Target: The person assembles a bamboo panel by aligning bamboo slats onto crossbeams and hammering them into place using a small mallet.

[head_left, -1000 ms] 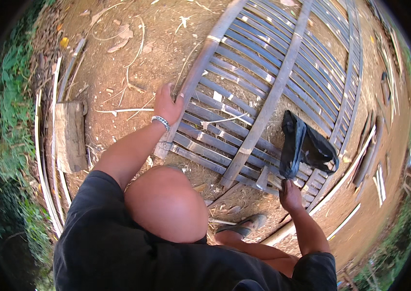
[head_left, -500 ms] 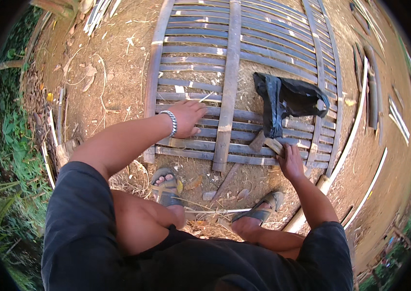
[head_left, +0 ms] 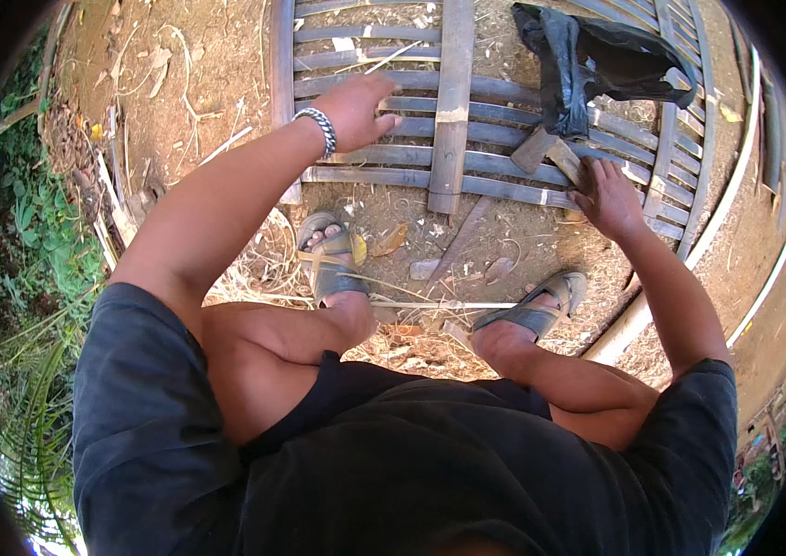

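A bamboo slat panel (head_left: 453, 102) lies on the ground before me, thin crosspieces fixed to longer lengthwise strips. My left hand (head_left: 356, 111), with a chain bracelet at the wrist, is over its near left slats, thumb apart and holding nothing visible. Just beyond those fingers lies a thin pale sliver (head_left: 395, 57). On the near right slats rests a short wooden-handled tool (head_left: 560, 159) with a dark flat head; whether hammer or hatchet is unclear. My right hand (head_left: 611, 199) has its fingers curled on the handle's end. Right beyond it a black plastic bag (head_left: 564, 83) is spread on the panel.
My sandalled feet (head_left: 330, 255) are planted near the panel's front edge. Long bamboo poles (head_left: 727, 176) lie on the right. Dry leaves, shavings and strips litter the dirt, with green plants (head_left: 36, 195) at the far left.
The view has shifted, so the panel, bag and tool appear higher in the picture. My left hand has drawn slightly back from the thin sliver. My right hand stays at the tool's handle.
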`<state>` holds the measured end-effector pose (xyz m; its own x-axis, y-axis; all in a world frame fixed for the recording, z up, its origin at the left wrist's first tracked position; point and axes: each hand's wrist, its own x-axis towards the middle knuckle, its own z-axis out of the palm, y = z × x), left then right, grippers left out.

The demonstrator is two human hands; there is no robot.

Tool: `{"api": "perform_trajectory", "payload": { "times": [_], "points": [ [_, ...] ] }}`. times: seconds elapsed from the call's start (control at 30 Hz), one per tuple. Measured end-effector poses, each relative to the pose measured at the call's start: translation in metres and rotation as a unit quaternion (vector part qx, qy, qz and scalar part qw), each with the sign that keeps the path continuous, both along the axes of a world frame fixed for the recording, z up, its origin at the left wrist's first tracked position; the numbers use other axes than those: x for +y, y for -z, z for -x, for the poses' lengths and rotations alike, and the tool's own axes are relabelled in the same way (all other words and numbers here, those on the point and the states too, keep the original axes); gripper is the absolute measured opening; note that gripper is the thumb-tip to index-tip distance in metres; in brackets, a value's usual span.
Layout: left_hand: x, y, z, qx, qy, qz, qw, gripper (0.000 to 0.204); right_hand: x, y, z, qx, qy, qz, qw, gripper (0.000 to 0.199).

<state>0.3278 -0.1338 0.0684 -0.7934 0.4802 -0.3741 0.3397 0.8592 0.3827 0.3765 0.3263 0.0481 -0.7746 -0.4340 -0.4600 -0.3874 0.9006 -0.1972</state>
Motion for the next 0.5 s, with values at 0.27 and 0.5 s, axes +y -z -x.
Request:
{"api": "perform_trajectory", "payload": {
  "times": [0.27,0.5],
  "points": [
    [-0.012,-0.025,-0.006,-0.007,-0.027,-0.007,1.000,0.051,0.014,0.001,0.014,-0.068,-0.012,0.035,0.997,0.066],
    [0.062,-0.028,0.022,0.074,-0.169,-0.159,0.970,0.044,0.008,-0.061,0.008,0.052,-0.083,0.198,0.975,0.041]
  ]
}}
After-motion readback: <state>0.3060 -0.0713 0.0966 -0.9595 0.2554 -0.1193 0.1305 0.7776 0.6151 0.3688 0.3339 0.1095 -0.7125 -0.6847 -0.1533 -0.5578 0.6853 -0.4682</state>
